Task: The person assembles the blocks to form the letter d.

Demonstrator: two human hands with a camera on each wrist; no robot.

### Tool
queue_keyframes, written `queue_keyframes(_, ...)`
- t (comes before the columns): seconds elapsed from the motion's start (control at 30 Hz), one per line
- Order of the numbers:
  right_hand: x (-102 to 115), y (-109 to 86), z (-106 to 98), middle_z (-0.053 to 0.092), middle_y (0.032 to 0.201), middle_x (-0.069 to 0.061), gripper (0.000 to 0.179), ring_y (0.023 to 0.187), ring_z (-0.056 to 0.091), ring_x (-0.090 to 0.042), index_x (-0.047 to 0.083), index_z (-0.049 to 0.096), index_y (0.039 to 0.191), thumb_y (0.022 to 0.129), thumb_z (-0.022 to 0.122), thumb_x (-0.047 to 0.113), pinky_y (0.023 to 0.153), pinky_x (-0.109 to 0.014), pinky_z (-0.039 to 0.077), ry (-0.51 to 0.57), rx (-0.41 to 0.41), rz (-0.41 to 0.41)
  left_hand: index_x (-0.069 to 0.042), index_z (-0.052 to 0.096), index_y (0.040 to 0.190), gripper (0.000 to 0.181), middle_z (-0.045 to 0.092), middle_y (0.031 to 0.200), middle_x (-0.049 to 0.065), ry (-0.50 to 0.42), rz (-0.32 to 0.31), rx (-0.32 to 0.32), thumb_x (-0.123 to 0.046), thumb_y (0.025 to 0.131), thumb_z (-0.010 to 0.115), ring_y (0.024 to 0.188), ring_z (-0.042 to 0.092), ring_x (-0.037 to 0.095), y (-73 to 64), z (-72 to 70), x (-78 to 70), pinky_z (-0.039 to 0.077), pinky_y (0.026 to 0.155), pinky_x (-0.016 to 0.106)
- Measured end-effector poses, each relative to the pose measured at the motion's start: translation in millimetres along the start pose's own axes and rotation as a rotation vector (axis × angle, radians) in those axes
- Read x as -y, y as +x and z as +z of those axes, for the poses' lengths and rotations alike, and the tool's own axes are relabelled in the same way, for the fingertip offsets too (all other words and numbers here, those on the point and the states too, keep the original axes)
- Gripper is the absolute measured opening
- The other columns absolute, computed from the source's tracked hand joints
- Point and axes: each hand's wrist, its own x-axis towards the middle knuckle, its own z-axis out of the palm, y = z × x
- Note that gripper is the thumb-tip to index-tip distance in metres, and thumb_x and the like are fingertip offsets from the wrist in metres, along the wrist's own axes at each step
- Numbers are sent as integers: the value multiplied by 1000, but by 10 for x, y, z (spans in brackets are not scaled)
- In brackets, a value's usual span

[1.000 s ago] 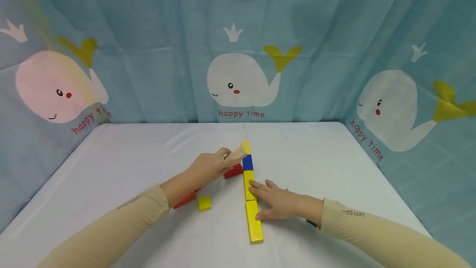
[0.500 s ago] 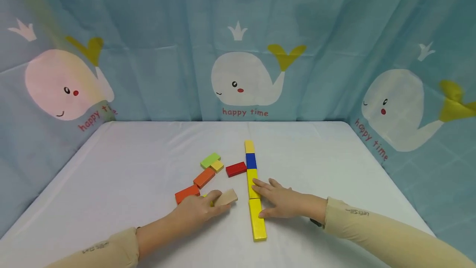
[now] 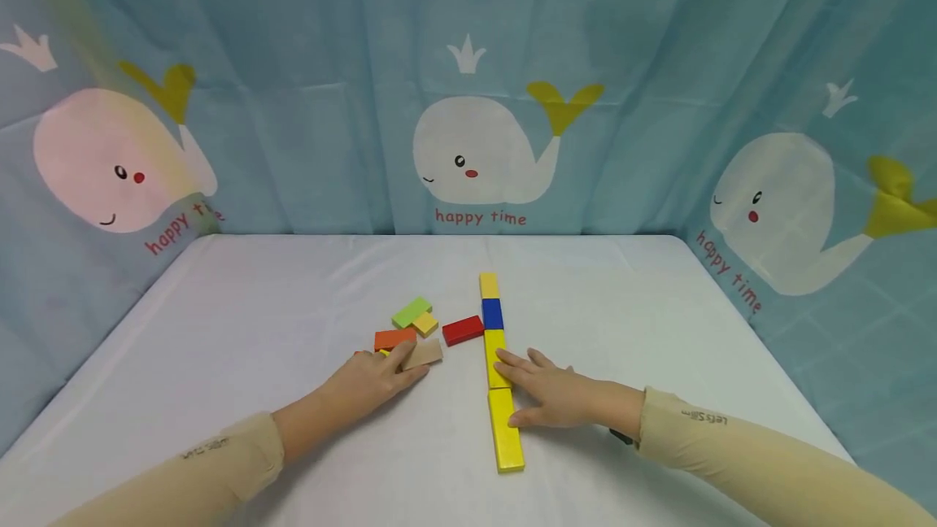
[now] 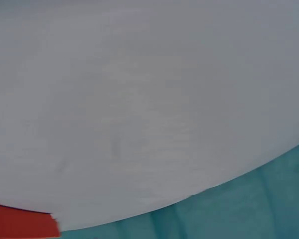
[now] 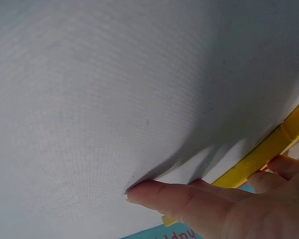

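My left hand (image 3: pixel 362 387) pinches a plain wooden block (image 3: pixel 424 354) between thumb and fingers, low over the table. An orange block (image 3: pixel 395 338) lies just beyond its fingers, and a sliver of a yellow block (image 3: pixel 384 353) shows beside them. Part of another orange block is hidden behind the hand. My right hand (image 3: pixel 549 397) rests with extended fingers against a straight row of blocks. Its fingertips lie on one long yellow block (image 3: pixel 495 348), while the thumb touches the nearer yellow block (image 3: pixel 505 437). Farther along the row come a blue block (image 3: pixel 493 314) and a pale yellow block (image 3: pixel 489 285).
A red block (image 3: pixel 463 330) lies at an angle against the row's left side. Left of it are a green block (image 3: pixel 411 312) and a small yellow block (image 3: pixel 425 324). A whale-print curtain (image 3: pixel 315 161) borders the white table (image 3: pixel 622 299).
My left hand has carried the wooden block from beside the row to the left, then slid away from me. The orange blocks have shifted and turned. The right hand stays on the row.
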Motion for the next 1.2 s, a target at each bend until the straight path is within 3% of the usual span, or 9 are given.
queue_keyframes(0.17, 4, -3, -1, 14, 161, 11, 81, 145, 12, -39, 27, 27, 155, 88, 63, 54, 94, -79, 22, -10, 4, -7, -17, 72, 114, 61, 55, 113, 20, 12, 70, -92, -2, 59, 91, 44, 32, 14, -117, 138, 251, 39, 41, 23)
queue_keyframes(0.33, 3, 10, 5, 13, 162, 11, 81, 145, 12, -39, 27, 26, 155, 88, 63, 54, 94, -78, 22, -8, 11, -17, -14, 71, 116, 64, 53, 113, 20, -43, 85, -112, 0, 57, 91, 47, 40, 15, -204, 203, 387, 43, 42, 25)
queue_keyframes(0.4, 5, 15, 11, 13, 162, 11, 81, 145, 12, -39, 27, 26, 155, 88, 63, 54, 94, -79, 22, -4, 13, -19, -16, 71, 117, 42, 53, 112, 19, -57, 84, -141, 3, 79, 75, 46, 34, 14, -206, 208, 382, 40, 40, 24)
queue_keyframes(0.43, 8, 15, 12, 13, 162, 11, 81, 145, 12, -39, 27, 26, 155, 88, 63, 54, 94, -79, 22, -3, 15, -19, -18, 70, 117, 43, 54, 111, 19, -66, 80, -142, 3, 80, 74, 46, 33, 13, -194, 192, 365, 39, 40, 23)
queue_keyframes(0.57, 19, 4, 10, 14, 161, 10, 81, 145, 13, -38, 26, 27, 155, 88, 63, 54, 94, -78, 22, -9, 17, -9, -24, 66, 124, 42, 56, 113, 15, -87, 55, -39, -4, 87, 71, 47, 36, 12, -78, 66, 242, 40, 45, 19)
queue_keyframes(0.63, 19, -2, 5, 14, 161, 10, 81, 145, 13, -38, 26, 27, 155, 88, 63, 53, 94, -78, 22, -12, 15, -5, -25, 63, 129, 64, 57, 113, 13, -109, 23, 78, -10, 71, 87, 51, 44, 13, -5, -10, 188, 43, 49, 18)
queue_keyframes(0.73, 9, -2, -4, 14, 162, 10, 80, 145, 13, -39, 26, 27, 155, 89, 63, 53, 94, -78, 22, -19, 8, -11, -25, 57, 132, 62, 57, 107, 9, -129, -33, 163, -18, 77, 84, 50, 44, 12, 85, -42, 153, 41, 48, 18)
queue_keyframes(0.97, -19, 12, -4, 12, 162, 10, 80, 145, 12, -39, 26, 26, 155, 89, 62, 54, 95, -78, 22, -32, -2, -23, -9, 63, 126, 55, 59, 92, 4, -180, -81, -39, -30, 78, 83, 52, 49, 11, 163, 50, 170, 42, 46, 19)
queue_keyframes(1.2, -18, -3, -15, 12, 162, 11, 80, 146, 11, -38, 27, 26, 155, 89, 62, 54, 95, -78, 22, -24, 5, -10, -9, 64, 123, 50, 60, 99, 5, -184, -94, 8, -31, 81, 80, 52, 49, 11, 172, 81, 173, 44, 46, 20)
